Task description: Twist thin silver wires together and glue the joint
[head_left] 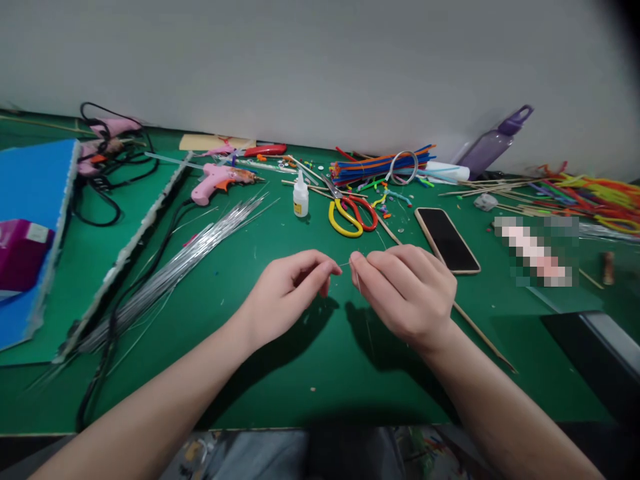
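Note:
Above the green table, my left hand [287,293] is closed in a pinch at one end of a thin wire [345,265]. Facing it, my right hand [413,293] pinches the same wire between thumb and fingers. A short length spans the small gap between the fingertips, and fine strands show above and below my right hand. Just beyond my hands lie scissors [345,223] with one yellow and one red handle. A small white glue bottle [301,197] stands upright to their left. Left of my left hand is a bundle of silvery wires [200,250].
A pink glue gun [220,180] with a black cord lies at back left, near a blue board [30,200]. Pipe cleaners [380,163] are heaped at the back. A phone [447,240], a wooden stick [483,337] and a purple bottle [490,150] are on the right.

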### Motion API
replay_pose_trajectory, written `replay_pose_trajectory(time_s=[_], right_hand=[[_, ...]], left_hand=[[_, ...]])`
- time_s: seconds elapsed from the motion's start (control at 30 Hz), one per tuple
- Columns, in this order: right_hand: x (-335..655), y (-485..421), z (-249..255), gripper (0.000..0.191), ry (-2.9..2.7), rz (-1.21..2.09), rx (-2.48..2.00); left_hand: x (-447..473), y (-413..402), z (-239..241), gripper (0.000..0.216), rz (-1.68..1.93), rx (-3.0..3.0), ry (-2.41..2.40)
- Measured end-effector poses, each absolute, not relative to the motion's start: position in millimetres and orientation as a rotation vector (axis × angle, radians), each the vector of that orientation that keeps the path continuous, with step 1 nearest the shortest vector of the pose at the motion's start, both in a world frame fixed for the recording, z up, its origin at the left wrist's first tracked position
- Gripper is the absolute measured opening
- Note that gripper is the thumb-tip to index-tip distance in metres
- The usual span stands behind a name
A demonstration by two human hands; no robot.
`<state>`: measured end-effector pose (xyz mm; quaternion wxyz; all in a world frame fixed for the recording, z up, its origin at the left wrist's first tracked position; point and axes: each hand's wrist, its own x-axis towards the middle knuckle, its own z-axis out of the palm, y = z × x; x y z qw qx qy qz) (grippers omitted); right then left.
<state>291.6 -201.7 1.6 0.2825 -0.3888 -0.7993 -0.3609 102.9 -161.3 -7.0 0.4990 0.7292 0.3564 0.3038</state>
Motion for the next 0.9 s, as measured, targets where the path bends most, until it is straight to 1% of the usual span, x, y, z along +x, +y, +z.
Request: replay_pose_trajectory(time_s=[0.1, 0.27, 0.5, 0.9], right_hand=[[291, -202, 2, 0.007, -2.149, -0.96, -1.033], [290, -205, 4, 0.006, -2.165, -0.947, -0.992], [289, -203, 2, 0.011, -2.131, -0.919, -0.968], [289, -202, -4, 0.005, -2.084, -0.841, -1.002]], left_hand=[[102, -158, -6, 0.032, 0.604, 1.567, 0.781], [102, -156, -10, 0.03, 0.462, 1.32, 0.657], [104, -158, -19, 0.03, 0.498, 1.207, 0.621], [106, -160, -26, 0.026, 0.488, 1.117, 0.549]])
